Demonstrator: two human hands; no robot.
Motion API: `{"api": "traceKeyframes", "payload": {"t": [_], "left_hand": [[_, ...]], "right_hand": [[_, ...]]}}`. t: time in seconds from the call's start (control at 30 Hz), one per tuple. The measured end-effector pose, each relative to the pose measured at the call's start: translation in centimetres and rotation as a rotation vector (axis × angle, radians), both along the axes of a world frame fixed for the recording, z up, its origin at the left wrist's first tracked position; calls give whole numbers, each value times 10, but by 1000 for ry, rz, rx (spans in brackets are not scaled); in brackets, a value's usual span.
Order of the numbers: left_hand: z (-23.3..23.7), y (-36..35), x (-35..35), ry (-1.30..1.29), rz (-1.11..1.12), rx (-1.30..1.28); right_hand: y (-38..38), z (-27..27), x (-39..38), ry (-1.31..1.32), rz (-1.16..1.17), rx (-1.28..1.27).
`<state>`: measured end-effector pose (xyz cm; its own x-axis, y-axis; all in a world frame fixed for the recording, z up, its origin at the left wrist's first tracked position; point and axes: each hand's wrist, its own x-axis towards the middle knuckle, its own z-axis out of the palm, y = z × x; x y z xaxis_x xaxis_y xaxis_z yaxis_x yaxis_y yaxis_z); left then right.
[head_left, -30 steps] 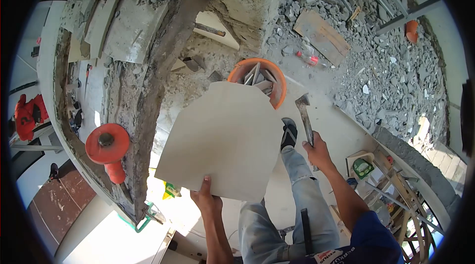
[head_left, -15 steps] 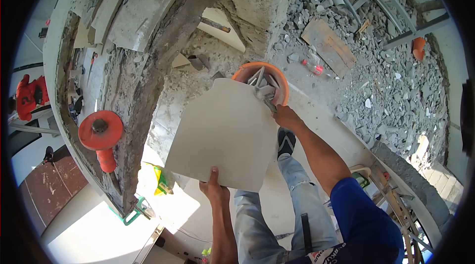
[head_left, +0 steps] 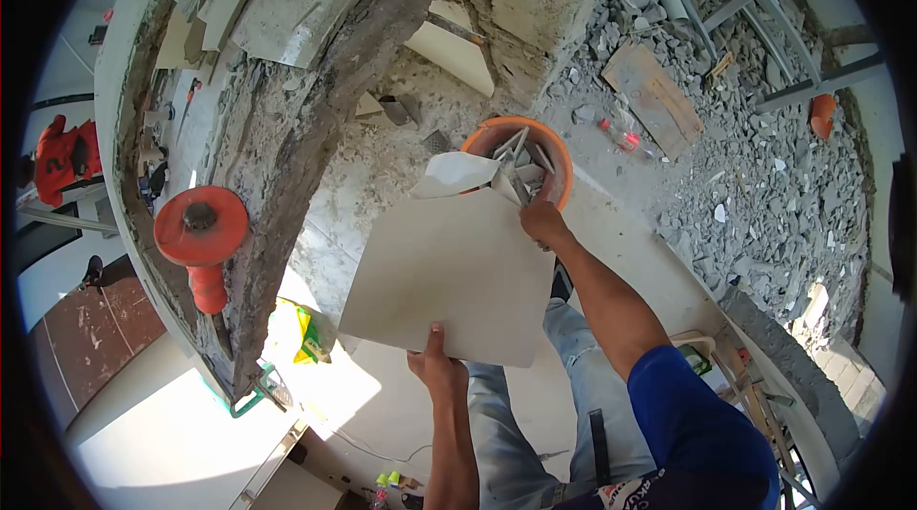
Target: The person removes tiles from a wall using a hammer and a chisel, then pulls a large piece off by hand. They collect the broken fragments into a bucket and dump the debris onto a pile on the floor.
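Note:
A large pale tile with an uneven upper edge lies tilted over my legs. My left hand is closed on its lower edge, thumb on top. At the tile's upper right corner, my right hand is wrapped round a grey metal tool that looks like pincers; its jaws are hard to make out against the scraps behind. A pale broken-off tile piece is just past the tile's upper edge, beside an orange bucket. Tile scraps fill the bucket.
A red-orange tool with a round disc rests on the rough broken wall at left. Grey rubble covers the right side, with a board and a plastic bottle. Another person in red is at far left.
A piece has come off the tile's upper edge and now shows apart from it near the bucket. My right hand has turned with the tool. The view has shifted slightly.

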<state>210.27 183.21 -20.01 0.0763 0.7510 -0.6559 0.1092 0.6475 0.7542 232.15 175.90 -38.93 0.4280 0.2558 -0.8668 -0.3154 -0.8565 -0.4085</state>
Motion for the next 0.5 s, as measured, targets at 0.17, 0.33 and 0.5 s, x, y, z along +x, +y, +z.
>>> {"api": "traceKeyframes", "payload": {"t": [0.17, 0.33, 0.5], "left_hand": [[1, 4, 2, -18, 27, -3], [-11, 21, 6, -15, 5, 33], [7, 19, 23, -55, 9, -1]], "right_hand": [[-18, 18, 6, -106, -36, 43], [-28, 29, 20, -123, -12, 47], [-62, 109, 26, -91, -56, 27]]}}
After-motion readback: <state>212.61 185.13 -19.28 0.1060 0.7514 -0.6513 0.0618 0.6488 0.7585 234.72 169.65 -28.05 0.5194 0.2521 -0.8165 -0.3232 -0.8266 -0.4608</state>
